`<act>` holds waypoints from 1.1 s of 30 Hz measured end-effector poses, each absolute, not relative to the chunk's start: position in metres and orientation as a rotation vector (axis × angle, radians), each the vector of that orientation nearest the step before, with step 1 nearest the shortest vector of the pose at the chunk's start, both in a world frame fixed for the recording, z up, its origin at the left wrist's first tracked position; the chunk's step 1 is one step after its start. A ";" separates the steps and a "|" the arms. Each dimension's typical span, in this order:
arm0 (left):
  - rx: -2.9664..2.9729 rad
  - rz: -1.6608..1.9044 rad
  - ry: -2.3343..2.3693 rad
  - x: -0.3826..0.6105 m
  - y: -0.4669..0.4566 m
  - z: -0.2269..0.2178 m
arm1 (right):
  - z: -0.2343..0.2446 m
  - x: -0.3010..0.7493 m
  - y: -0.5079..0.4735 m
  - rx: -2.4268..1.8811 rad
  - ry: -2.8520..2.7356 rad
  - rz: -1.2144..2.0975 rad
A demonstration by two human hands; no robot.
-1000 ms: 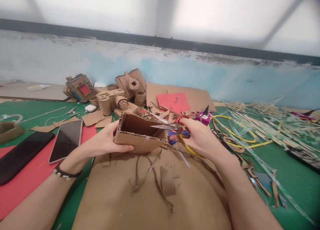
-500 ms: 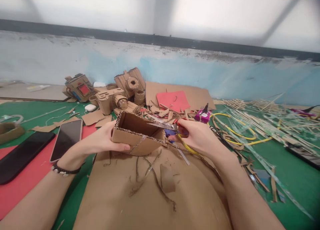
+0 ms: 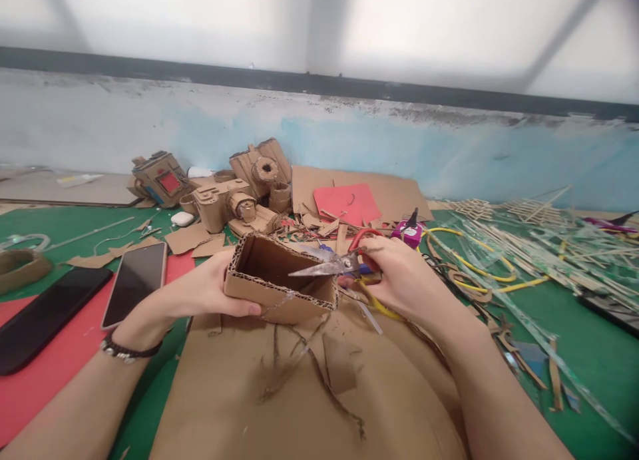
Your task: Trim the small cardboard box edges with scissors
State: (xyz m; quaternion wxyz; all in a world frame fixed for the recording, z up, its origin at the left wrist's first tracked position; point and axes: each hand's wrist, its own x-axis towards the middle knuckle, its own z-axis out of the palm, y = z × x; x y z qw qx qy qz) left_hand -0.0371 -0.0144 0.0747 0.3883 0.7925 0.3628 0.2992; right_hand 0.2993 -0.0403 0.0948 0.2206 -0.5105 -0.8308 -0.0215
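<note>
Both forearms (image 3: 94,393) (image 3: 499,387) angle inward, left hand (image 3: 212,290) gripping box (image 3: 299,305), right hand (image 3: 399,273) scissors (image 3: 327,268).

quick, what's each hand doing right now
Left hand: closed on the open cardboard box, gripping one end.
Right hand: closed around the scissors, by the handles.

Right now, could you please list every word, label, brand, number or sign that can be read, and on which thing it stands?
No text can be read with certainty.
Purple object: white marking, too small and blurred to read.
Scissors: no readable marking.
Cardboard box: no printing visible on the sides shown.
</note>
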 end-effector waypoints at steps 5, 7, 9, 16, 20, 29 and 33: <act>1.980 0.794 0.875 -0.033 -0.016 0.075 | 0.098 0.302 -0.043 -1.416 -2.272 -0.013; 1.921 0.790 0.891 -0.033 -0.015 0.076 | 0.098 0.307 -0.041 -1.427 -2.226 0.041; 1.873 0.770 0.909 -0.035 -0.014 0.077 | 0.095 0.312 -0.037 -1.471 -2.152 0.120; 1.848 0.757 0.954 -0.044 -0.010 0.077 | 0.090 0.317 -0.032 -1.502 -2.148 0.337; 1.846 0.734 0.989 -0.048 -0.009 0.071 | 0.091 0.309 -0.039 -1.489 -2.202 0.374; 1.835 0.668 0.979 -0.045 -0.011 0.073 | 0.089 0.304 -0.039 -1.457 -2.244 0.204; 1.826 0.661 0.946 -0.044 -0.011 0.076 | 0.088 0.305 -0.037 -1.451 -2.247 0.088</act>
